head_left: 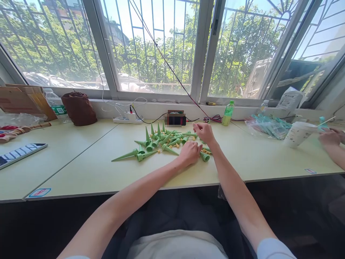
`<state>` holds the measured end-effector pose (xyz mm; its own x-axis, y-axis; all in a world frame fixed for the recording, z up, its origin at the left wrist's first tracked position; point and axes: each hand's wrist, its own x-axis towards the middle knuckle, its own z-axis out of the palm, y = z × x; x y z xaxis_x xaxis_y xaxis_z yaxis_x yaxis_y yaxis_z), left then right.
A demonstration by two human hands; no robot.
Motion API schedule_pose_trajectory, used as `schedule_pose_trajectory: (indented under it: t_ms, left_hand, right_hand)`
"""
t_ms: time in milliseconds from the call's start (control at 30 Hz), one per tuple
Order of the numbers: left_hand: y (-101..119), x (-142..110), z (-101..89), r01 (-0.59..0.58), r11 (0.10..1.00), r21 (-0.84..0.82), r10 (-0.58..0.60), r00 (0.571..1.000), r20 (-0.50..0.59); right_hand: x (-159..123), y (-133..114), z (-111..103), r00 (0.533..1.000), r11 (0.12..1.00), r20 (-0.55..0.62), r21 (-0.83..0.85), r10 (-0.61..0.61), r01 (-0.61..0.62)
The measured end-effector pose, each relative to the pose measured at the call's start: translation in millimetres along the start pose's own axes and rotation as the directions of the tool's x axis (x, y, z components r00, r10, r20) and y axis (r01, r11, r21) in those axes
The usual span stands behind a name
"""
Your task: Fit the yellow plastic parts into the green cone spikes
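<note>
A heap of green plastic watering spikes (170, 149) lies across the middle of the table; a few of them stand point up at the back. Small yellow valve-like pieces (177, 145) are scattered among them. My left hand (191, 153) rests low at the heap's front right, fingers curled in. Beside its fingertips lies a green spike with a round open end (205, 157). Slightly above the heap's right side, my right hand (205, 133) is closed with thumb and fingers together. Whatever either hand may hold is hidden by the fingers.
A power strip (128, 118), a small dark device (175, 119) and a green bottle (228, 113) line the back. At right are a bag of teal parts (272, 126), a white cup (299, 134) and another person's hands (331, 137). A phone (21, 154) and brown pouch (78, 108) sit left.
</note>
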<state>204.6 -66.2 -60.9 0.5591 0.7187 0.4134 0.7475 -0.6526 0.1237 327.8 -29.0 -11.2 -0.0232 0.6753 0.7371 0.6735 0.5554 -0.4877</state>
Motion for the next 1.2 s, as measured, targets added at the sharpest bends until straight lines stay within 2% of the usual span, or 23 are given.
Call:
schedule_pose_trajectory:
  t_ms: [133,267,400,600,700,800,900,1000,1100,1200]
  left_hand:
    - [-2.3,0.4,-1.3,0.025,0.999,0.032,-0.025,0.999,0.020]
    - [2.6,-2.6,-3.8,-0.019,0.998,0.057,0.017,0.999,0.030]
    - [4.5,-5.9,-6.3,-0.039,0.997,0.062,0.036,0.998,0.049]
    - [5.6,-10.3,-12.5,0.012,1.000,-0.012,-0.012,1.000,0.007]
    - [2.9,-12.1,-23.7,0.033,0.996,-0.086,-0.028,0.998,0.058]
    - [-13.3,-17.0,-43.2,0.045,0.997,-0.061,-0.037,0.992,0.118]
    - [-39.7,-24.8,-64.4,-0.046,0.999,0.001,0.045,0.980,0.195]
    - [-61.8,-32.2,-76.4,-0.160,0.982,0.103,0.123,0.947,0.298]
    - [-72.6,-36.9,-75.6,-0.240,0.958,0.157,0.171,0.918,0.357]
    - [-77.2,-38.9,-69.5,-0.253,0.954,0.159,0.192,0.927,0.323]
  right_hand:
    - [-1.9,7.3,7.4,0.966,0.998,0.254,-0.039,0.054,-0.046]
    - [-3.9,9.1,13.4,0.922,0.988,0.377,-0.151,0.082,-0.026]
    - [-4.7,5.3,18.2,0.876,0.991,0.475,-0.134,0.089,-0.028]
    - [-5.0,2.5,21.8,0.834,0.993,0.540,-0.032,0.116,-0.118]
    - [-4.9,4.7,24.2,0.818,0.988,0.558,-0.015,0.137,-0.155]
    - [-5.0,6.0,25.6,0.824,0.990,0.553,-0.020,0.127,-0.139]
    - [-5.4,5.9,24.6,0.848,0.994,0.520,-0.056,0.105,-0.089]
    - [-6.3,4.9,21.5,0.850,0.995,0.517,-0.082,0.096,-0.063]
    - [-7.9,1.2,18.0,0.816,0.997,0.573,-0.048,0.079,-0.063]
    - [-9.9,-5.3,15.1,0.760,0.997,0.646,-0.029,0.078,-0.077]
